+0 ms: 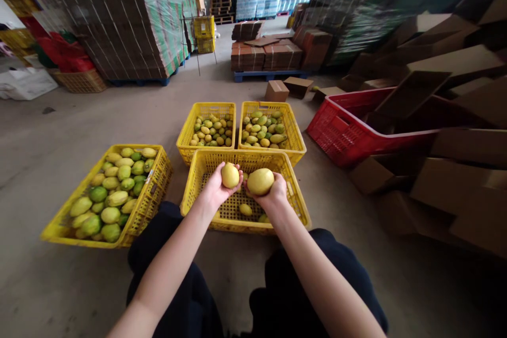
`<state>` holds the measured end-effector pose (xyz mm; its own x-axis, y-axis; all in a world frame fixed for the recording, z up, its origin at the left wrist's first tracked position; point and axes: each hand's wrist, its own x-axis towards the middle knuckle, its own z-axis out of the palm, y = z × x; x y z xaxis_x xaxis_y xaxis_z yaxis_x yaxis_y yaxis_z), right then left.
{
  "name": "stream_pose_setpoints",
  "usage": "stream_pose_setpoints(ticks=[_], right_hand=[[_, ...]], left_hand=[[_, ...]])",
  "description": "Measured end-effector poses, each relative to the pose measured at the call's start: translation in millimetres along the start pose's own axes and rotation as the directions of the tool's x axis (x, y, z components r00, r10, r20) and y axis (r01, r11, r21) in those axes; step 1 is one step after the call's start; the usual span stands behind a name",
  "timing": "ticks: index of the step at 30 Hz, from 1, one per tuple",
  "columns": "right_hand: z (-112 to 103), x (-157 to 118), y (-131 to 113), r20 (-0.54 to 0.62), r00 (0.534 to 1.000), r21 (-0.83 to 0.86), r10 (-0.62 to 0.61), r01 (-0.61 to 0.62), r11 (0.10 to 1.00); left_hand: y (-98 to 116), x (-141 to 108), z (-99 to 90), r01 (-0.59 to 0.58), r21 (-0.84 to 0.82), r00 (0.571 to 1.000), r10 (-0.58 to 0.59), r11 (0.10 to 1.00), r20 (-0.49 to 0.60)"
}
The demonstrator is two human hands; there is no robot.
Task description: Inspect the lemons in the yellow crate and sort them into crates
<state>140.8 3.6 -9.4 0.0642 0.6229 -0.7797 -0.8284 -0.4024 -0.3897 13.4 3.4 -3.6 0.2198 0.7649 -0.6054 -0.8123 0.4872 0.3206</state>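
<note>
In my left hand [214, 189] rests a round yellow lemon [230, 175], with fingers curled around its underside. A larger, longer yellow lemon [260, 181] is held in my right hand [277, 190]. Both hands are side by side above the front yellow crate [247, 154]. Inside that crate a few lemons lie low, one yellow lemon [245, 209] among them; my hands and forearms hide part of its floor.
Behind stand two yellow crates [206, 106] [298, 129] of yellow and green lemons. Another full yellow crate [156, 190] is at my left. To the right are a red crate [336, 127] and piled cardboard boxes [455, 185]. A blue pallet [261, 75] carries flattened cartons.
</note>
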Motion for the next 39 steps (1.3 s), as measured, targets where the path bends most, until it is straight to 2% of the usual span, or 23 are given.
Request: stream_pose_setpoints(ticks=[2, 5, 8, 12, 17, 20, 23, 26, 28, 30, 36, 39], right_hand=[[-1.1, 1.2, 0.3, -0.025, 0.999, -0.008, -0.026, 0.026, 1.0], [-2.2, 1.8, 0.7, 0.017, 0.999, 0.0, -0.032, 0.032, 0.999], [-2.5, 2.0, 1.3, 0.083, 0.997, -0.008, 0.002, -0.001, 1.0], [-1.7, 2.2, 2.9, 0.104, 0.995, -0.033, 0.011, -0.008, 0.999], [-0.6, 1.8, 4.0, 0.144, 0.988, -0.029, 0.05, -0.046, 0.998], [0.1, 1.0, 4.1, 0.165, 0.986, -0.055, 0.019, -0.01, 0.998], [0.9, -0.4, 4.0, 0.162, 0.987, -0.065, -0.004, 0.014, 0.998], [1.1, -2.1, 3.6, 0.129, 0.99, -0.069, 0.055, -0.046, 0.997], [1.0, -2.7, 3.4, 0.14, 0.986, -0.085, 0.095, -0.084, 0.993], [0.9, -2.7, 3.4, 0.169, 0.981, -0.094, 0.095, -0.08, 0.992], [1.7, -4.3, 3.2, 0.13, 0.99, -0.101, -0.052, 0.065, 0.993], [1.6, -6.8, 2.9, 0.164, 0.986, -0.114, -0.044, 0.063, 0.992]], left_hand=[[0.6, -0.1, 1.7, -0.05, 0.004, 0.998, 0.05, 0.999, -0.04], [2.1, -1.0, 3.4, -0.145, -0.017, 0.987, 0.143, 0.989, -0.074], [2.5, -2.2, 2.6, -0.096, -0.041, 0.995, 0.095, 0.995, -0.031], [1.3, -3.2, 2.1, -0.003, -0.025, 1.0, 0.003, 1.0, -0.015], [2.7, -2.9, 5.4, -0.067, -0.039, 0.993, 0.063, 0.997, -0.099], [5.0, -3.4, 5.8, -0.098, -0.02, 0.988, 0.095, 0.995, -0.125], [6.7, -5.5, 3.9, -0.022, -0.067, 0.997, 0.017, 0.998, -0.077], [7.6, -8.1, 1.7, 0.097, -0.157, 0.995, -0.097, 0.983, 0.007], [7.6, -9.0, 1.1, 0.126, -0.192, 0.992, -0.121, 0.973, 0.037], [7.2, -8.6, 1.2, 0.1, -0.187, 0.995, -0.096, 0.977, 0.03], [7.4, -3.5, 2.2, -0.112, -0.126, 0.992, 0.103, 0.986, -0.073], [8.1, -3.4, 3.7, -0.12, -0.102, 0.99, 0.111, 0.987, -0.091]])
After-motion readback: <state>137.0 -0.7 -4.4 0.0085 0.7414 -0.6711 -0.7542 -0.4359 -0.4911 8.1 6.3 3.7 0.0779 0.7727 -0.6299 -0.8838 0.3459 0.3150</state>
